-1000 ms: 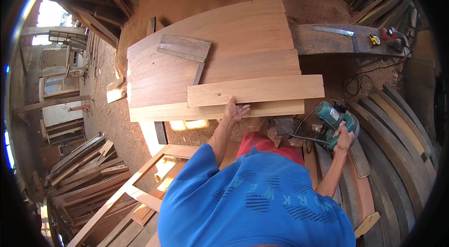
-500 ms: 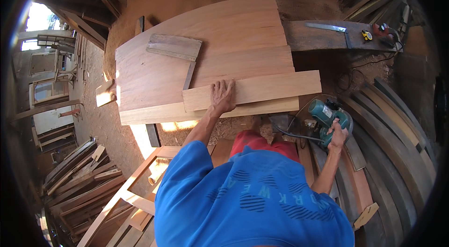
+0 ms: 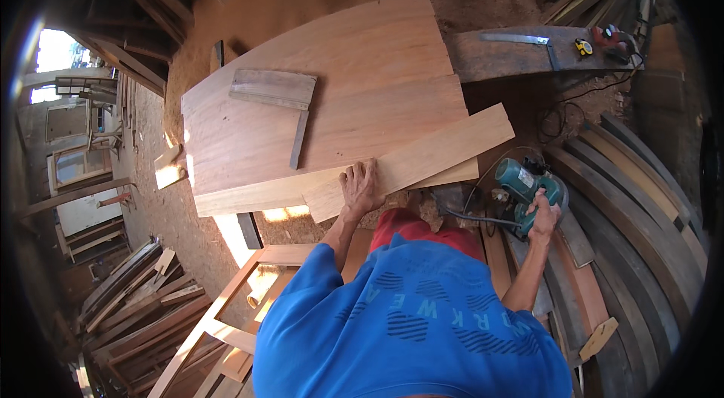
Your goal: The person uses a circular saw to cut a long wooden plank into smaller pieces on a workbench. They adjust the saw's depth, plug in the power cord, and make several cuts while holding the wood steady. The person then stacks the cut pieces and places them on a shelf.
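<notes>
My left hand (image 3: 360, 187) is on a loose pale wooden board (image 3: 445, 153), its fingers bent over the top face near the left end. The board lies aslant over the near edge of a wide panel (image 3: 377, 96) of joined wood, its right end pointing away from me. In my right hand (image 3: 543, 215) is a green circular saw (image 3: 532, 191), gripped by its handle, off to the right of the panel. The blade cannot be made out. A short weathered plank (image 3: 273, 87) and a narrow dark strip (image 3: 299, 140) lie on the panel.
A dark bench plank (image 3: 513, 59) at the far right bears a metal square (image 3: 520, 39), a yellow tape measure (image 3: 583, 47) and a red power tool (image 3: 607, 38). Curved timbers (image 3: 633, 179) are stacked at right, scrap wood (image 3: 143, 285) at left. A wooden frame (image 3: 204, 338) leans near my left side.
My left hand has drawn the loose board's left end toward me, turning the board aslant and baring the panel's pale edge strip. The right hand and saw have barely moved.
</notes>
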### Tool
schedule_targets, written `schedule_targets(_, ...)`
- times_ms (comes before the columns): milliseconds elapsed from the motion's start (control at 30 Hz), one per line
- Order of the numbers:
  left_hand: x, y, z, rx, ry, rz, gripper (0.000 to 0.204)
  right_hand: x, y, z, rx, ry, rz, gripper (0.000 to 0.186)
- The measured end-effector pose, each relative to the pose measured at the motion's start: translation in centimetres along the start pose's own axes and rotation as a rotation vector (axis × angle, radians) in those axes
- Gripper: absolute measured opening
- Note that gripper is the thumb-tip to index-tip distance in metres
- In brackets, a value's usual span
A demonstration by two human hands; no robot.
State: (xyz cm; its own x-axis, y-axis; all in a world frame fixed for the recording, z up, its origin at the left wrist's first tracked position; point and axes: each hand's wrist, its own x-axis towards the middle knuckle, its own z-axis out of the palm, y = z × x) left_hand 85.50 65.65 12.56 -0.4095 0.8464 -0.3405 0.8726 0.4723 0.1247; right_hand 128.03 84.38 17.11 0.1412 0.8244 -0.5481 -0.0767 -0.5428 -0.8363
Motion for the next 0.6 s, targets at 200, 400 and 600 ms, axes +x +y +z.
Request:
schedule_targets(200,2.5,-2.8,-0.7,-0.01,0.081,0.027,0.107,0.3,-0.1,-0.1,-0.015,-0.003,0.002,0.023)
schedule_targets(400,6.6,-7.4,-3.2,-0.093,0.023,-0.181,0.101,0.1,-0.2,0.0,-0.006,0.002,0.014,0.023)
schedule_targets(600,11.4,-19.2,-1.6,-0.17,0.148,-0.573,0.072,0.0,-0.5,0.6,-0.058,-0.014,0.008,0.019)
